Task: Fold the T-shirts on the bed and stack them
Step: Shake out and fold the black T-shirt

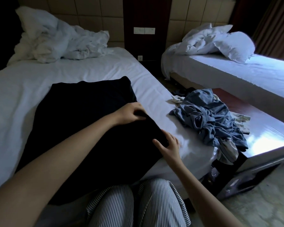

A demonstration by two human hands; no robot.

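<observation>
So, there's a black T-shirt (pixel 85 122) spread out flat on the near bed (pixel 15 95), running from the person's lap up toward the middle of the mattress. Both hands are working its right edge. The left hand (pixel 131 113) has reached across, fingers curled in and pinching a bit of the black fabric right at the edge. The right hand (pixel 168 145) sits a little nearer along that same edge, pretty relaxed and spread. Its thumb lies on the shirt and the fingers are out over the white sheet, not really gripping anything as far as I can see.

Over by the right corner of the same bed is a crumpled heap of blue clothes (pixel 208 118), partly hanging off the side, well apart from the black one. A scrunched-up white duvet (pixel 56 41) is piled at the head end. A second bed (pixel 236 76) stands to the right with a pillow (pixel 234 45) on it. The person's knees, in striped trousers (pixel 134 202), show at the bottom.
</observation>
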